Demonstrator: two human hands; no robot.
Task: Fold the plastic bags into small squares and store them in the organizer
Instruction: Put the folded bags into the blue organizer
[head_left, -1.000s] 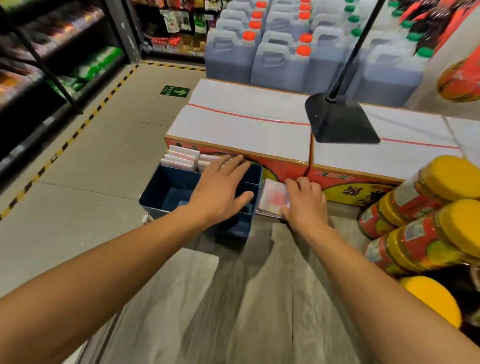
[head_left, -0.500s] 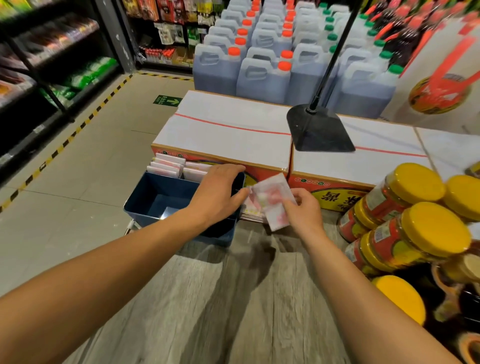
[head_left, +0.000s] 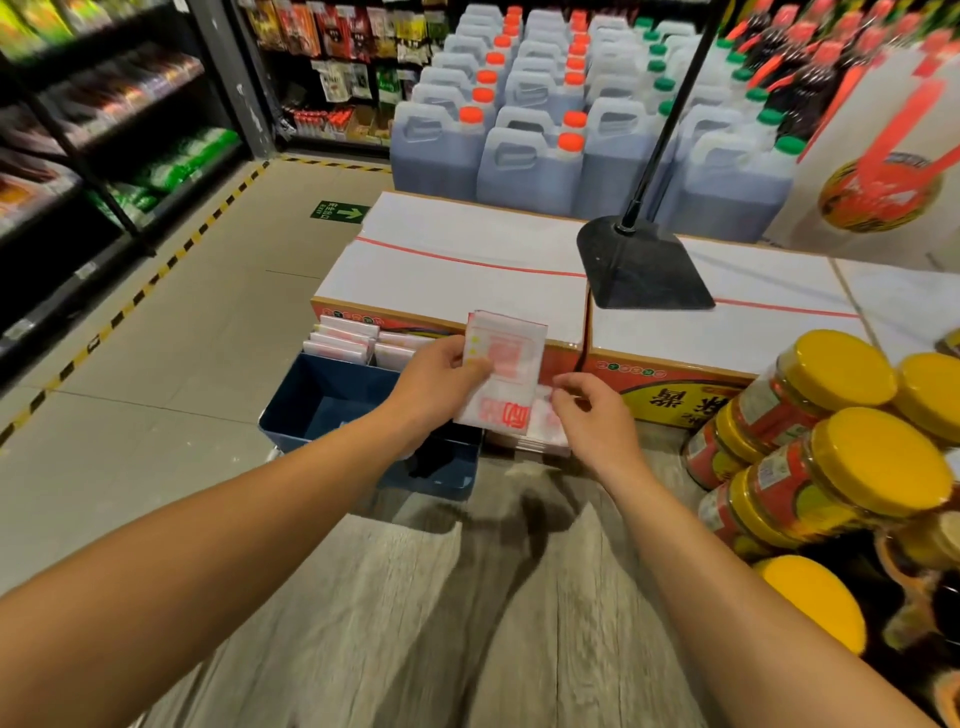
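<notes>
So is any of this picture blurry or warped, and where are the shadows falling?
Head view: the red-tagged bottles and left shelves at the edges are smeared; the wide lens bends the floor tape. The left hand, holding the plastic bag, is sharp, and both forearms cast soft shadows on the wood tabletop.

The folded bag (head_left: 503, 371) is translucent white with red print and small yellow marks. At nine o'clock from it, the organizer (head_left: 332, 400) is dark blue. The worktop (head_left: 441, 613) shows grey wood grain. At three o'clock, the jars (head_left: 810, 441) have yellow lids and red labels. The floor (head_left: 171, 374) is grey, edged with yellow-and-black stripes.
</notes>
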